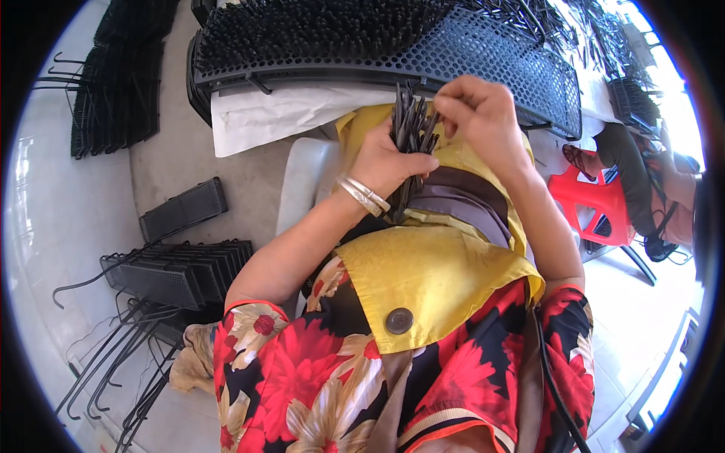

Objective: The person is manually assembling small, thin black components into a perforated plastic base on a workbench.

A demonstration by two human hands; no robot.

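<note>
My left hand (pixel 396 162) is wrapped around a bundle of thin black sticks (pixel 411 124), held upright above my lap. Close by on its right, my right hand (pixel 477 113) is closed in a pinch at the bundle's upper side. One thin black stick seems to be between the thumb and fingers, though its length is mostly hidden. Just beyond both hands lies a long black perforated rack (pixel 468 57). Many similar black sticks (pixel 302 34) stand densely in its holes on the left and middle; its right part shows bare holes.
White paper (pixel 279 113) hangs under the rack's near edge. Black racks with hooked rods (pixel 177 275) are stacked at the lower left, and more filled ones (pixel 117 90) at the far left. A red plastic stool (pixel 593 200) and another person's leg (pixel 630 170) are at the right.
</note>
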